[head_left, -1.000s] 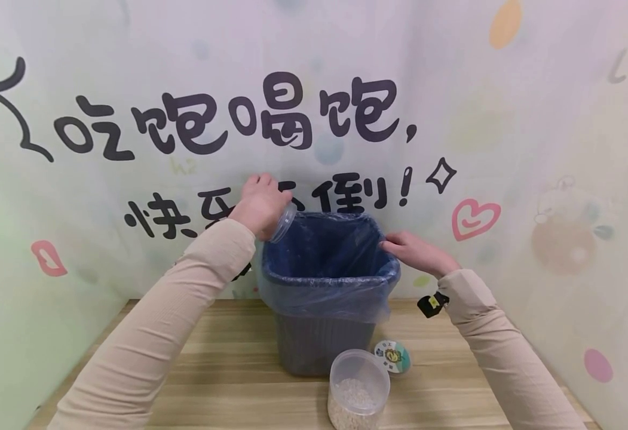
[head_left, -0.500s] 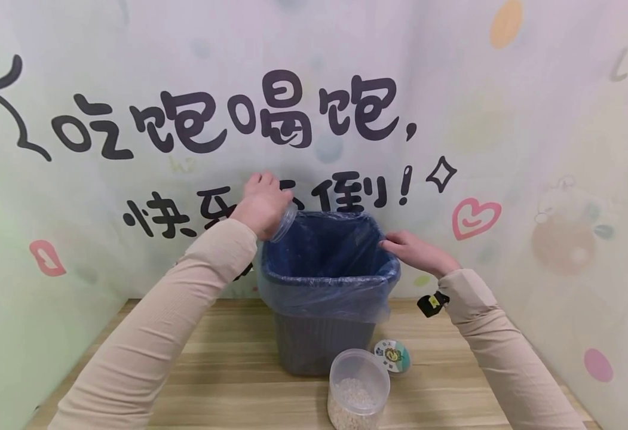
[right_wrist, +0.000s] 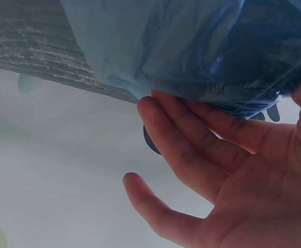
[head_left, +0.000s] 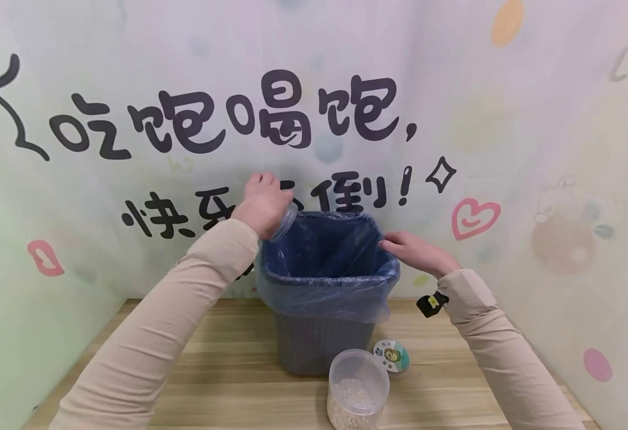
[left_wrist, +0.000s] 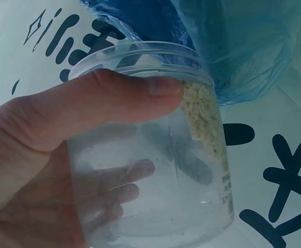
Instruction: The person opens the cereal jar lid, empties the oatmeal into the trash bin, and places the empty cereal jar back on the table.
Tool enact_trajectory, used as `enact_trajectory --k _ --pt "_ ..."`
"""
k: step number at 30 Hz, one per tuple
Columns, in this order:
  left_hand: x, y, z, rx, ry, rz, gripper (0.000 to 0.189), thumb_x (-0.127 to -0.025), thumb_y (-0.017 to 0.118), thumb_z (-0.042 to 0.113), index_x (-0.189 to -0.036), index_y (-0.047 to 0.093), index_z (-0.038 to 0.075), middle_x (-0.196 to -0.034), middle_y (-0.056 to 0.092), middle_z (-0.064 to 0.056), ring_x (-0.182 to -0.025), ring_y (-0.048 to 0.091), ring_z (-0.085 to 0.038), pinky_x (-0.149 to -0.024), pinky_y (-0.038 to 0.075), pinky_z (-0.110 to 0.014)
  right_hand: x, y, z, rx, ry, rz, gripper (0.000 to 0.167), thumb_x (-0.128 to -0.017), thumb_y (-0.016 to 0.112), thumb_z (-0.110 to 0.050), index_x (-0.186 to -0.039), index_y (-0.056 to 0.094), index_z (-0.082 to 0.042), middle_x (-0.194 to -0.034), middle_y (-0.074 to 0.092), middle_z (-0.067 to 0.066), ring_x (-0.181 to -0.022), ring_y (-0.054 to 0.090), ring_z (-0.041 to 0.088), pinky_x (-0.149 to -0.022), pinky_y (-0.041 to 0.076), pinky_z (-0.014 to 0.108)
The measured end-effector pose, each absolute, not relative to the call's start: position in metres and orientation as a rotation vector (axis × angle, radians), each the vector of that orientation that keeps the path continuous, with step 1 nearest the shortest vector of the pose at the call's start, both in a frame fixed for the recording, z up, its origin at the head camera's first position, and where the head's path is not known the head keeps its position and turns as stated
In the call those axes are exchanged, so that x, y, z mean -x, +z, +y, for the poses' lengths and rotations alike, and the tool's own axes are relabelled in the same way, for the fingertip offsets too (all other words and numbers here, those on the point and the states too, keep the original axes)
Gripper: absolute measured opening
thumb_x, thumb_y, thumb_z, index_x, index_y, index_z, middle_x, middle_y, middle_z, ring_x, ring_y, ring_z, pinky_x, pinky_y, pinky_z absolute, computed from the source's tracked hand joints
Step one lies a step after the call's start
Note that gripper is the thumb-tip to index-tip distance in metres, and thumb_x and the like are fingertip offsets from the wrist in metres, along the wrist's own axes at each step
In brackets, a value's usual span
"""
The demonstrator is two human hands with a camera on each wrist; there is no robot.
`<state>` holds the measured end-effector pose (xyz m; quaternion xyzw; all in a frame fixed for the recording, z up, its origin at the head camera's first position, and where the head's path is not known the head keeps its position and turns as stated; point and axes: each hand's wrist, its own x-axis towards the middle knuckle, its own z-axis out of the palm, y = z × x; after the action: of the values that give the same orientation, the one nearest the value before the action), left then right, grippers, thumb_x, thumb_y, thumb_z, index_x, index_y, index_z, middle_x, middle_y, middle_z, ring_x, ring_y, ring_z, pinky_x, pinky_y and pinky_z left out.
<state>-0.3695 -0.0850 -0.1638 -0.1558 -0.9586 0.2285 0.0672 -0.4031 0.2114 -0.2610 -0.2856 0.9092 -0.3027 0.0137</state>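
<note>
A clear plastic jar (head_left: 285, 224) is tilted at the left rim of a lined trash bin (head_left: 324, 349), its mouth toward the opening. My left hand (head_left: 262, 206) grips it; in the left wrist view the thumb lies across the jar near its mouth. Pale oat-like flakes (left_wrist: 202, 113) lie along the inner wall by the mouth. A blue plastic bag (head_left: 324, 298) lines the bin and folds over its rim. At the right rim, my right hand (head_left: 418, 252) pinches the bin's edge through the bag, several fingers against the outside.
In front of the bin stands another clear jar (head_left: 358, 400), uncapped and partly filled with pale flakes. Beside it lies a round lid (head_left: 392, 356) with a lion-like picture. The wooden table (head_left: 227, 358) meets a printed wall cloth (head_left: 453, 89) behind.
</note>
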Motion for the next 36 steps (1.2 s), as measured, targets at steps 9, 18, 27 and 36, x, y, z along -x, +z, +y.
enact_trajectory --k 9,18,27,36 --pt "0.3688 -0.1645 -0.0834 0.466 0.662 -2.892 0.074 -0.074 0.078 0.02 -0.14 0.045 0.011 -0.135 0.045 -0.019 -0.123 0.035 -0.036 -0.105 0.026 -0.047 0.404 -0.2628 0.2108 0.917 -0.958 2.838 0.026 -0.101 0.043 -0.015 -0.087 0.059 0.0 -0.075 0.049 0.002 -0.073 0.049 0.02 -0.068 0.038 0.033" --pt "0.3674 -0.1644 -0.0839 0.452 0.685 -2.901 0.076 -0.076 0.077 0.02 -0.143 0.042 0.012 -0.137 0.043 -0.02 -0.124 0.033 -0.036 -0.106 0.024 -0.047 0.4027 -0.2628 0.2109 0.897 -0.948 2.827 0.03 -0.102 0.042 -0.018 -0.099 0.063 0.004 -0.084 0.058 0.005 -0.08 0.053 0.022 -0.075 0.043 0.035" --pt "0.3684 -0.1664 -0.0828 0.447 0.695 -2.897 0.075 -0.075 0.078 0.021 -0.141 0.044 0.011 -0.136 0.044 -0.019 -0.124 0.034 -0.035 -0.106 0.025 -0.046 0.4029 -0.2631 0.2103 0.892 -0.952 2.822 0.029 -0.102 0.043 -0.017 -0.096 0.062 0.003 -0.082 0.056 0.004 -0.078 0.051 0.021 -0.073 0.041 0.035" --pt "0.3684 -0.1659 -0.0815 0.447 0.705 -2.877 0.072 -0.074 0.079 0.024 -0.137 0.047 0.011 -0.133 0.046 -0.018 -0.121 0.035 -0.034 -0.104 0.025 -0.046 0.3995 -0.2597 0.2098 0.893 -0.955 2.82 0.029 -0.102 0.042 -0.016 -0.098 0.061 0.005 -0.085 0.057 0.005 -0.079 0.051 0.021 -0.074 0.042 0.035"
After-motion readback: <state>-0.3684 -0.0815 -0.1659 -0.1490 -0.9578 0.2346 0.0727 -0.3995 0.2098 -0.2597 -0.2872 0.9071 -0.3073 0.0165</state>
